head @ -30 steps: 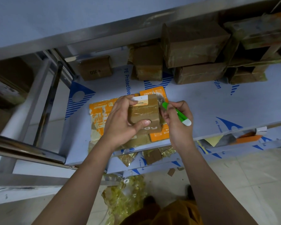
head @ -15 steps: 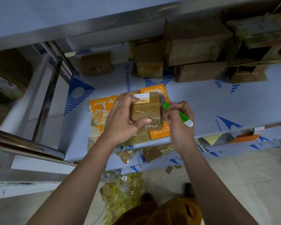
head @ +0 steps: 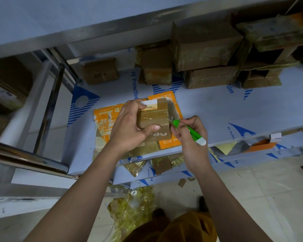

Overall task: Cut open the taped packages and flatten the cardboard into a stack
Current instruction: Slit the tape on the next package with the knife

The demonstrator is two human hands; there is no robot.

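While the left hand (head: 129, 127) is gripping a small taped package (head: 155, 119) above the shelf (head: 217, 110), its fingers are curling over the far edge and its thumb is pressing the near face. The package is sitting just above a flattened orange cardboard stack (head: 105, 117) lying on the shelf, and a white label with small unreadable print is showing at its top edge; part of a word ending in "dy" is reading on brown cardboard just below it. The right hand (head: 191, 137) is pinching a green cutter (head: 189, 131) with a white end, its fingers wrapping the handle and its tip meeting the package's right side. The shelf's blue film is carrying the words "PE Protective". Further back, more taped boxes (head: 205, 48) are standing piled together, and a smaller box (head: 100, 71) off to the left is bearing upside-down "100"-like marking. Crumpled yellowish tape (head: 133, 210) is lying on the floor.
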